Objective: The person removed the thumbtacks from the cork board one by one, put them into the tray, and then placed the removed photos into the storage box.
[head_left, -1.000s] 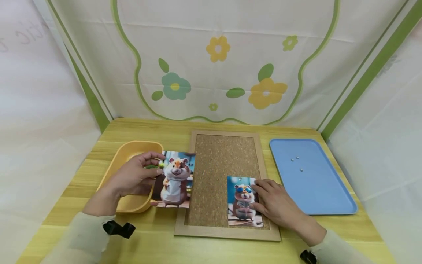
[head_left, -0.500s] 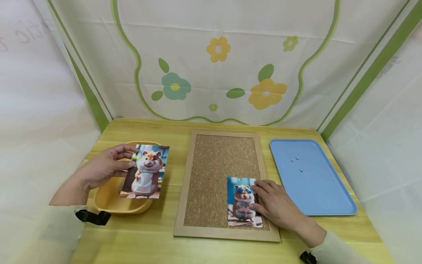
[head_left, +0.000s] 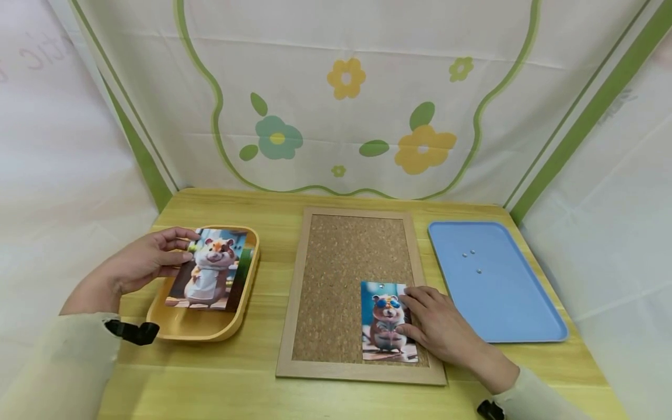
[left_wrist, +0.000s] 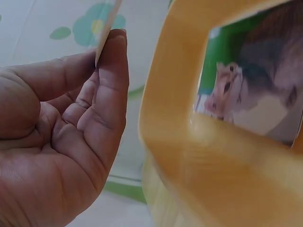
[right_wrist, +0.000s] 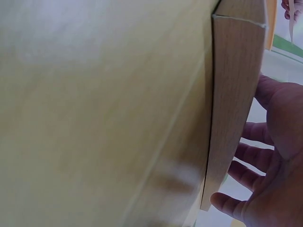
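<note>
My left hand (head_left: pixel 144 259) pinches the left edge of a photo of a hamster in a white apron (head_left: pixel 210 280) between thumb and fingers. That photo hovers over the yellow basket (head_left: pixel 202 337). Inside the basket lies another picture (left_wrist: pixel 255 85), mostly covered in the head view but plain in the left wrist view. On the corkboard (head_left: pixel 352 248), a photo of a hamster in sunglasses (head_left: pixel 385 347) lies at the lower right, with a small silver pushpin (head_left: pixel 381 286) at its top. My right hand (head_left: pixel 441 326) rests along this photo's right edge and the board's frame.
A blue tray (head_left: pixel 509 303) stands right of the corkboard, with a few small silver pins (head_left: pixel 479 270) on it. The wooden table (head_left: pixel 236 385) carries everything. White fabric with printed flowers (head_left: pixel 346 116) rises behind and at the sides.
My left hand has carried the apron-hamster photo leftward, from beside the corkboard's left edge to over the basket. My right hand and the sunglasses-hamster photo have stayed put.
</note>
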Available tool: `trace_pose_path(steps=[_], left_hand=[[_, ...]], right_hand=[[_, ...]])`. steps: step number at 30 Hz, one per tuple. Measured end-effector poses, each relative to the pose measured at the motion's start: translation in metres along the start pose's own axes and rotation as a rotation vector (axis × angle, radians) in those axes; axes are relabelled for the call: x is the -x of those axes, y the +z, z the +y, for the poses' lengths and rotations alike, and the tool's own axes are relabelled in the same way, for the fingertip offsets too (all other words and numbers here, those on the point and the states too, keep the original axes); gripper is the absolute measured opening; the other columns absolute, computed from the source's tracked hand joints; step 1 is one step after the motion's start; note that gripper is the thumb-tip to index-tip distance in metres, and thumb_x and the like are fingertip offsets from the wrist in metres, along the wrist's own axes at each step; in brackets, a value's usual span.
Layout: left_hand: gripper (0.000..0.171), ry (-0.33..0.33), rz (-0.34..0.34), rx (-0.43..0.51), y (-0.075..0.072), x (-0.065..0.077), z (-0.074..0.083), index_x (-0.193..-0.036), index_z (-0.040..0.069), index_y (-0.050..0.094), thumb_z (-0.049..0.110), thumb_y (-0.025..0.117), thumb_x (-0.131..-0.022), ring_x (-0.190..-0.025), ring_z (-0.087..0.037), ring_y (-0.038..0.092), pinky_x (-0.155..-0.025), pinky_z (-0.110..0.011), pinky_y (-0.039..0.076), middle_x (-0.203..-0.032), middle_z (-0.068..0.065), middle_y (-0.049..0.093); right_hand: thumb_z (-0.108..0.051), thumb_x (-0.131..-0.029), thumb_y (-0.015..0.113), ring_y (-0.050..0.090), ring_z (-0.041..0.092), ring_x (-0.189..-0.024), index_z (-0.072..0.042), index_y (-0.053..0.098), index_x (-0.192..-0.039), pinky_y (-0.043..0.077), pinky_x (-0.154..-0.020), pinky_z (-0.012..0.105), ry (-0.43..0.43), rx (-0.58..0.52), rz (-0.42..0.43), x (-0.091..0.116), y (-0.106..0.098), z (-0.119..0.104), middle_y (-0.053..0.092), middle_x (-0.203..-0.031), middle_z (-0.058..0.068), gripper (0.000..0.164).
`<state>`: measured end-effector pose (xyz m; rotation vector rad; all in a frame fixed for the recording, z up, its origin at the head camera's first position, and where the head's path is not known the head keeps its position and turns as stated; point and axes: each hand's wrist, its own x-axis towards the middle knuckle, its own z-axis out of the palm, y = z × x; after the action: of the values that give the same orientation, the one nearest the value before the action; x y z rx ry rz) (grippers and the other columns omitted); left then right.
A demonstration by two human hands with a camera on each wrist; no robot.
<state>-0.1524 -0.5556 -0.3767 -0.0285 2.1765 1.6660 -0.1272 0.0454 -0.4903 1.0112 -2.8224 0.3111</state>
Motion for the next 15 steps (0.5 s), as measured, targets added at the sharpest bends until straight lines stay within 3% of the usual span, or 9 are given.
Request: trace_pose_path(steps=[7, 15], left_hand=[[0.032, -0.021, 0.006, 0.014, -0.007, -0.005, -0.007, -0.136, 0.022, 0.056, 0.007, 0.06, -0.108, -0.094, -0.015, 0.071, -0.079, -0.032, 0.064, -0.112, 0.005, 0.066], [0.031, -0.034, -0.007, 0.003, -0.005, -0.012, -0.013, -0.132, 0.024, 0.059, 0.006, 0.059, -0.108, -0.089, -0.013, 0.068, -0.074, -0.03, 0.061, -0.109, 0.006, 0.064]], right_hand=[[-0.048, -0.1, 0.07, 0.056, 0.038, -0.136, -0.006, 0.064, -0.144, 0.05, -0.103, 0.064, 0.016, 0.003, -0.003, 0.001, -0.002, -0.001, 0.06, -0.148, 0.016, 0.061], [-0.048, -0.1, 0.071, 0.055, 0.038, -0.136, -0.006, 0.064, -0.144, 0.051, -0.103, 0.063, 0.015, 0.001, -0.002, 0.001, -0.001, 0.0, 0.06, -0.148, 0.016, 0.061]])
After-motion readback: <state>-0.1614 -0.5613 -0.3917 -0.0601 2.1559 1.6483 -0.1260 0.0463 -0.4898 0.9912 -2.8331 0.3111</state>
